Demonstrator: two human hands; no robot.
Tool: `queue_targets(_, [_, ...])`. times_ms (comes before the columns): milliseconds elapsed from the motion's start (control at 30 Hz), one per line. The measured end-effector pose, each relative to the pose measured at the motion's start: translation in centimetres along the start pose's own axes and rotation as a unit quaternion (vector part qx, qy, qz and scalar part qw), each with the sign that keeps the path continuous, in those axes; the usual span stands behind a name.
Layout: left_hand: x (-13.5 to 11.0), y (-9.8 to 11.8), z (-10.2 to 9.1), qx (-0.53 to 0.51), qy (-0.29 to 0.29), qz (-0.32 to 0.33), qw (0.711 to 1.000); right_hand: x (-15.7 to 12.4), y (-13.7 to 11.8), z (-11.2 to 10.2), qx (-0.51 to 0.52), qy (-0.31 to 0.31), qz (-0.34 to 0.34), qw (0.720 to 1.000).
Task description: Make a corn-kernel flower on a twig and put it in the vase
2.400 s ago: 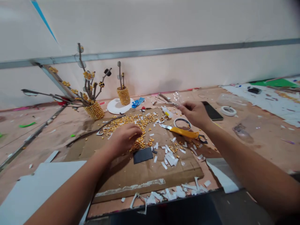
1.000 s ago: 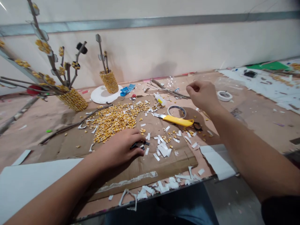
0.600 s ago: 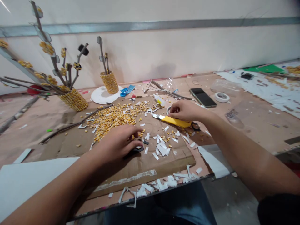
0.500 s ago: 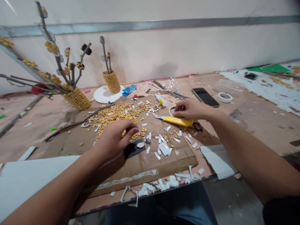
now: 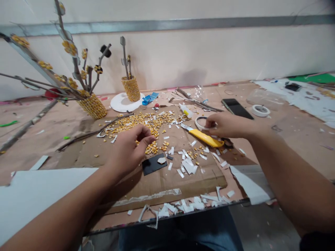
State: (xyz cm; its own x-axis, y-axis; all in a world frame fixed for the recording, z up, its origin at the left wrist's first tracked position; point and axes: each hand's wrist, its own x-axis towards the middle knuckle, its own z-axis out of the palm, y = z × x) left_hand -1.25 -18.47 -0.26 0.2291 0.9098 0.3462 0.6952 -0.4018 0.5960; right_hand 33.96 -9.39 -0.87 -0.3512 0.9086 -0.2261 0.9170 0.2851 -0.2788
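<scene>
My left hand (image 5: 131, 148) hovers over the cardboard (image 5: 86, 158), thumb and forefinger drawn together; whatever is between them, if anything, is too small to make out. Just below its fingertips lies a black rectangular piece (image 5: 151, 166) with a small whitish chip (image 5: 161, 160) on it. My right hand (image 5: 226, 124) has its fingers curled on the right rim of a roll of white tape (image 5: 198, 123). Right below that hand lies a yellow utility knife (image 5: 206, 137), its blade out and pointing left. Loose corn kernels (image 5: 138, 120) spread beyond my left hand.
Two corn-covered pots (image 5: 92, 105) (image 5: 131, 89) with twigs stand at the back left. A glue bottle (image 5: 185, 111), a phone (image 5: 237, 108) and another tape roll (image 5: 260, 111) lie farther back. White paper scraps (image 5: 188, 166) litter the cardboard and the table's front edge.
The knife has turned, its handle end now lower and apart from my right hand's fingers. That hand is at the tape rim. The view has shifted slightly left; my left hand barely moved.
</scene>
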Motion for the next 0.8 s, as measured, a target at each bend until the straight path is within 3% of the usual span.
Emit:
queue_targets(67, [0.0, -0.1, 0.0, -0.008, -0.008, -0.002, 1.000, -0.2, -0.4, -0.5, -0.033, 0.061, 0.002, 0.998])
queue_targets(133, [-0.1, -0.1, 0.1, -0.021, -0.015, 0.005, 1.000, -0.5, -1.0, -0.7, -0.042, 0.143, -0.040, 0.988])
queue_targets(233, [-0.3, 0.1, 0.5, -0.047, -0.010, 0.030, 0.998, -1.1, -2.8, 0.0, 0.027, 0.231, -0.163, 0.959])
queue_targets(367, [-1.0, 0.7, 1.1, -0.086, -0.004, 0.039, 0.995, -2.3, -6.3, 2.2, 0.087, 0.281, -0.315, 0.902])
queue_targets(567, [-1.6, 1.9, 1.7, -0.207, 0.006, 0.010, 0.978, -3.4, -9.6, 4.0, 0.095, 0.278, -0.404, 0.866])
queue_targets(800, [-1.8, 2.6, 1.6, -0.150, -0.018, 0.013, 0.988, -3.1, -10.0, 4.7, 0.065, 0.238, -0.441, 0.863])
